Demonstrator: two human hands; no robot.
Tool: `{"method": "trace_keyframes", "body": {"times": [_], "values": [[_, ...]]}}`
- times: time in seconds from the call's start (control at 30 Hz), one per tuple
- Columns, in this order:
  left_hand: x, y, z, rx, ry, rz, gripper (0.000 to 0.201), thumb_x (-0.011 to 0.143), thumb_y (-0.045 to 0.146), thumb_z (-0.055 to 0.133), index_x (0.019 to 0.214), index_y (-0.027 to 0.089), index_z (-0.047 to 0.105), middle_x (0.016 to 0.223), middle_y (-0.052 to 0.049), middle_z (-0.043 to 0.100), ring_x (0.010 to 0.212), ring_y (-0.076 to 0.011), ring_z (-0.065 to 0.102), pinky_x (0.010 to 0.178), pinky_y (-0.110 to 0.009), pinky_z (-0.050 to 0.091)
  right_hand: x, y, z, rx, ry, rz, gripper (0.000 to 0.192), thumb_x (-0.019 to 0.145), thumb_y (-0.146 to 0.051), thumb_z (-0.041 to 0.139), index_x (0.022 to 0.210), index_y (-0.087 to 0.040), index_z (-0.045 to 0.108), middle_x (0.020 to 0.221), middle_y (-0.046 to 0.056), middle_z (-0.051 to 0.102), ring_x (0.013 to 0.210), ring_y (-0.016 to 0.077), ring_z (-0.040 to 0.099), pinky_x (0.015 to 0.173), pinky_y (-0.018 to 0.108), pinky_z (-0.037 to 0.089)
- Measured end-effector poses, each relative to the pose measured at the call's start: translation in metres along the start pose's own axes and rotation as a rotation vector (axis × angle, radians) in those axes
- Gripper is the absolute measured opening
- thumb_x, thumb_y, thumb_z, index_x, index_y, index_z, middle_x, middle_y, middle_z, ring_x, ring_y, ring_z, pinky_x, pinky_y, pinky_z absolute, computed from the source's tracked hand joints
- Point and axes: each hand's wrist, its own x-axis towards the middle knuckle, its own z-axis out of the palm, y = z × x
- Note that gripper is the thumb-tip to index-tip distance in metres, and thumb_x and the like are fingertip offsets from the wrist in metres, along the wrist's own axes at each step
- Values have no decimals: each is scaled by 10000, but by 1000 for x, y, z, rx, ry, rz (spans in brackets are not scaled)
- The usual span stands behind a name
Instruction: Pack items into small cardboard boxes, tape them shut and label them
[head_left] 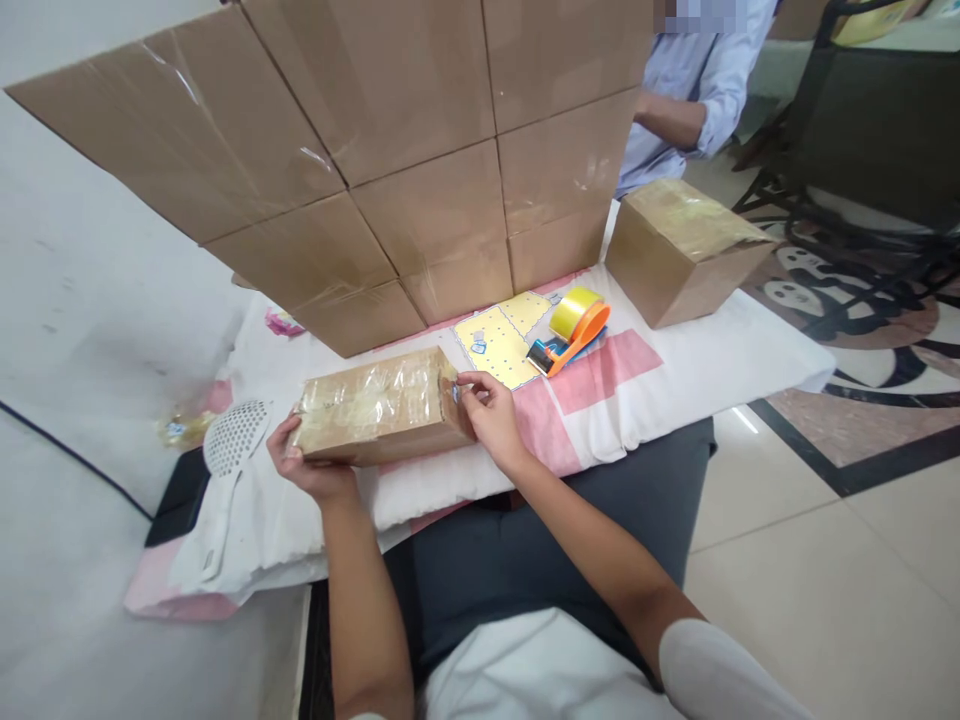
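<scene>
A long cardboard box (375, 405) with clear tape over its top lies at the near edge of the cloth-covered table. My left hand (311, 465) grips its left end, fingers curled around the corner. At the right end my right hand (489, 410) has thumb and fingertips pinched together against the taped end face, by a small blue-and-white spot. Whether the pinch holds a bit of tape is too small to make out. An orange tape dispenser (577, 345) with a yellowish tape roll (576, 312) rests to the right of the box.
Stacked cardboard boxes (427, 210) form a wall behind. Another taped box (675, 255) sits at the right, near a person in a light blue shirt (697, 90). A white slotted skimmer (234, 440) and a black flat object (180, 497) lie at left. A dark chair (870, 130) stands far right.
</scene>
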Motion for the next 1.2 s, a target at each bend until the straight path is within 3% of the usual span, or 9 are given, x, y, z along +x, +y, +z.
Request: {"method": "trace_keyframes", "body": {"times": [0.27,0.43,0.6,0.7,0.8,0.87,0.9,1.0,1.2], "values": [[-2,2,2,-39,8,-26,380,829,473,304,1042,228,502,1115,-75,599,1198,-281,602,1101,-482,454,10,10,-10,106,-172,88,197,677,-339,734,824,-217,685,850,4,666,732,148,561,726,299,480],[-2,5,5,30,11,-44,389,850,509,287,1052,239,480,1070,-55,571,1129,-268,600,1035,-447,466,9,15,-11,28,-104,9,190,688,-371,756,809,-225,763,913,14,667,697,124,518,689,281,457],[-2,5,5,-124,29,-76,331,777,382,346,1023,221,496,1054,-72,600,1119,-277,608,1049,-479,465,12,10,-20,-62,-116,-61,187,729,-368,748,831,-215,784,1028,65,641,807,159,575,766,326,512],[-3,2,4,-164,32,-68,358,770,382,362,1040,207,518,1089,-79,615,1149,-278,608,1085,-491,453,13,-1,-31,-153,-158,-164,471,789,-410,733,1223,-227,727,1339,127,575,1134,246,602,956,411,534],[-2,-2,2,-143,21,-64,388,796,422,355,1071,206,524,1132,-84,629,1181,-281,609,1097,-488,454,7,-11,-36,-235,-468,-295,1070,775,-511,804,1655,-298,233,1663,149,308,1521,327,351,1197,534,388],[-2,-6,0,-152,28,-86,403,804,429,349,1081,203,537,1145,-89,643,1192,-282,619,1101,-484,458,2,-12,-35,-332,-626,-356,1310,741,-534,854,1682,-315,-32,1730,153,166,1607,347,190,1271,579,265],[-1,-7,-2,-164,34,-105,410,804,426,349,1082,199,548,1151,-93,651,1198,-282,624,1101,-481,460,0,-12,-34,-394,-643,-384,1358,739,-520,864,1674,-318,-100,1739,154,133,1617,351,153,1286,588,231],[-2,-9,-5,-171,13,-163,457,818,452,355,1106,184,587,1194,-110,664,1225,-287,629,1087,-469,480,-3,-9,-29,-562,-591,-479,1427,714,-473,889,1664,-307,-162,1724,169,125,1599,377,151,1290,605,220],[-8,-2,-4,-213,-104,-146,645,890,645,337,1198,175,655,1309,-137,666,1295,-302,599,1090,-467,482,-10,-22,-34,-611,-542,-523,1460,595,-460,937,1692,-293,-13,1521,172,406,1427,407,374,1200,621,375]]}}
